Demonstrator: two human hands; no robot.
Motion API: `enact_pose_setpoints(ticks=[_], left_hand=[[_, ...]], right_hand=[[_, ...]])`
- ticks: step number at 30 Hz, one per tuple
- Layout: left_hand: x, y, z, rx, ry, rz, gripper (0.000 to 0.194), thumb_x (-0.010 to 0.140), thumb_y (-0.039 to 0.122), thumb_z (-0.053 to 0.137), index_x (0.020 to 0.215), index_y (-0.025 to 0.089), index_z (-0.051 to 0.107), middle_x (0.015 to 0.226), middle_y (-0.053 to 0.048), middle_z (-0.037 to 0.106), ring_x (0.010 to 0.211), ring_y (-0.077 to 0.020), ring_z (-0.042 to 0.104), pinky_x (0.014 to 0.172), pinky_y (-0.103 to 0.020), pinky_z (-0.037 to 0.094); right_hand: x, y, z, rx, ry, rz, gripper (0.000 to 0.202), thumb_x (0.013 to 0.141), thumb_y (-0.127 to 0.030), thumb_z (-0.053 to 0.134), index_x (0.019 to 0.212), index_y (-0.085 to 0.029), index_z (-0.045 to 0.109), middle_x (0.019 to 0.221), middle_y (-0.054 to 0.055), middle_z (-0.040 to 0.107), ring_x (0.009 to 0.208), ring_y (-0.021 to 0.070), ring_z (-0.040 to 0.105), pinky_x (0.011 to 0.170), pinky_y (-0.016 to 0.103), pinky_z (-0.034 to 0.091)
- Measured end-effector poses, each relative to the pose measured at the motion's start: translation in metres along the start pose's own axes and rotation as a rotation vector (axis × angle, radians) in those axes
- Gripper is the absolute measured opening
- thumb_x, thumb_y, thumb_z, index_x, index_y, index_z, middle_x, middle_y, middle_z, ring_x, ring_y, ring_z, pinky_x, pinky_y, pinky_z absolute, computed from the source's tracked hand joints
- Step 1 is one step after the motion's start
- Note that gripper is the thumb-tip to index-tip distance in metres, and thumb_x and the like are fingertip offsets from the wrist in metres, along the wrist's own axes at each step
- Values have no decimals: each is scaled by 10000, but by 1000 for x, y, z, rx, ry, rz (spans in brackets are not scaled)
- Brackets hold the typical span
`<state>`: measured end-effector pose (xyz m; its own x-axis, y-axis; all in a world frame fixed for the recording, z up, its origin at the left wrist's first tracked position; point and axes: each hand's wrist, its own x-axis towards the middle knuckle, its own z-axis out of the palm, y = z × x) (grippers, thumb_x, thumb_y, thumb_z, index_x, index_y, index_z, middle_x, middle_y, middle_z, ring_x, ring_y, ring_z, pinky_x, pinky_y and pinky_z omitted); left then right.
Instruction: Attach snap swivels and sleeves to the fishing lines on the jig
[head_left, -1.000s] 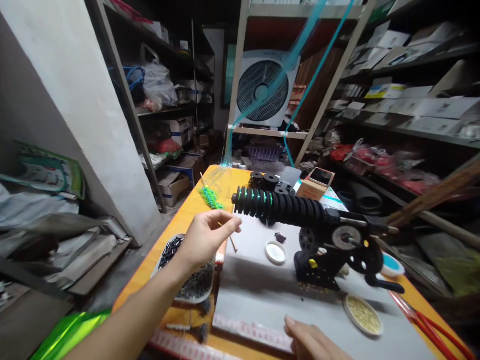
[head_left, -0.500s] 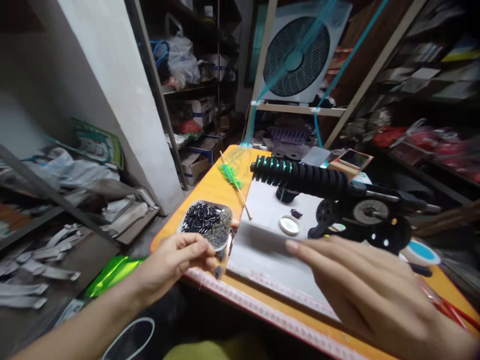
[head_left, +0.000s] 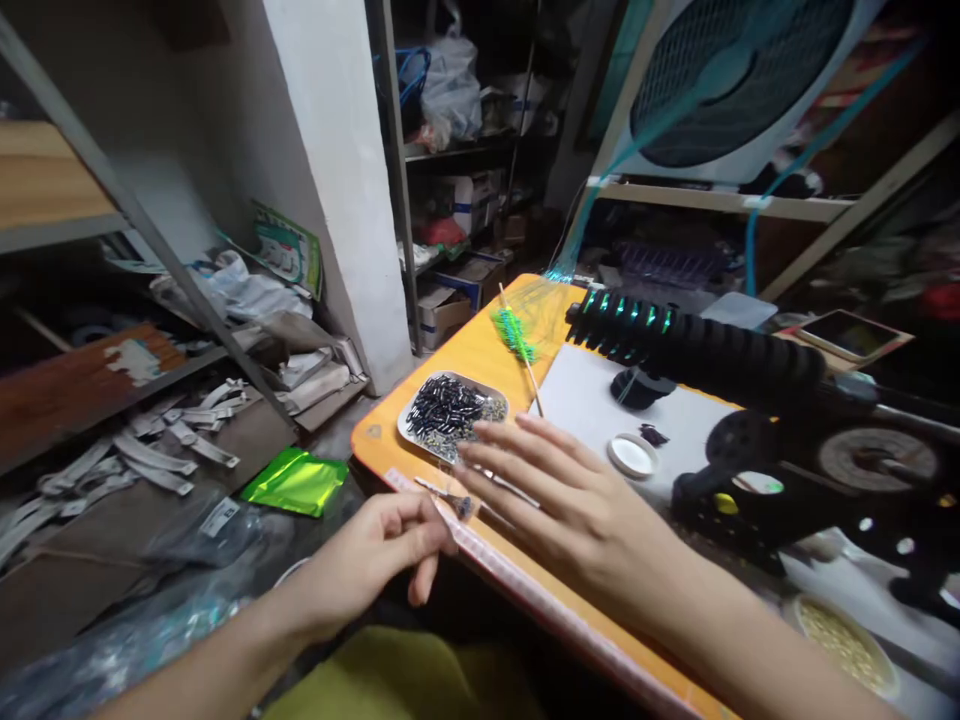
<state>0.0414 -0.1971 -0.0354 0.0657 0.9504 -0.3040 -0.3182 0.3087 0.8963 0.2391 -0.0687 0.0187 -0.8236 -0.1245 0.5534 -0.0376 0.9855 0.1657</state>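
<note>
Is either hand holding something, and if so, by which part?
The right hand is open, with nothing visibly held. Whether the left hand pinches anything small cannot be told.

No text is legible: marks blur on the strip (head_left: 540, 594) edging the table (head_left: 442, 350), on the dial (head_left: 862, 460) of the machine (head_left: 739, 440) upon it, and on the label (head_left: 219, 518) of a plastic bag (head_left: 191, 540) left of it.

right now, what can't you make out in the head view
All in the head view:
What, if anything, the left hand holds: hidden by the hand itself.
The near right corner of the tray: behind the right hand.
Top of the fan: cut off by the upper edge.
Markings on the dial: blurred.
</note>
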Motion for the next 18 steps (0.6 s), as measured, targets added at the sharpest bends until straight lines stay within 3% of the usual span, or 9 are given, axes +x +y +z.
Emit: enact_pose_setpoints(ticks=[2,5,8,12,15,18], left_hand=[[-1,2,0,128,-17,54,381,837,499,730,736,141,649,508,28,624,502,-71,502,569,-189,371],[7,15,-2,321,-77,88,372,903,509,635,752,170,636,533,32,618,528,-103,528,600,-229,401],[32,36,-6,590,-77,190,311,965,416,551,805,181,676,717,-21,694,704,-163,624,715,-285,451],[64,50,-20,1085,35,453,125,946,220,560,935,210,685,1014,-46,631,1019,-223,578,923,-363,410],[71,45,-37,1234,15,464,118,934,170,570,944,228,671,1025,-33,566,1059,-220,536,952,-374,402],[70,36,-53,1299,26,476,96,925,197,614,927,246,696,1005,-26,552,1030,-216,530,944,-374,410]], right_hand=[[1,4,4,70,5,-8,356,1054,-119,323,1155,-62,660,1095,118,734,1118,252,630,1066,470,467],[-4,12,4,145,-17,-4,357,1048,-107,319,1020,-80,673,841,95,709,783,194,639,772,369,553],[-13,18,0,150,48,58,276,1012,-91,377,978,-100,651,721,71,650,588,161,538,518,301,422],[-25,20,-3,183,276,281,214,871,19,514,973,-131,629,667,25,601,560,125,532,506,265,391],[-28,23,-4,203,325,397,255,839,58,536,975,-139,625,678,18,600,558,106,530,509,249,400],[-28,25,-3,238,317,413,265,839,64,535,988,-135,627,687,26,612,571,106,553,515,247,418]])
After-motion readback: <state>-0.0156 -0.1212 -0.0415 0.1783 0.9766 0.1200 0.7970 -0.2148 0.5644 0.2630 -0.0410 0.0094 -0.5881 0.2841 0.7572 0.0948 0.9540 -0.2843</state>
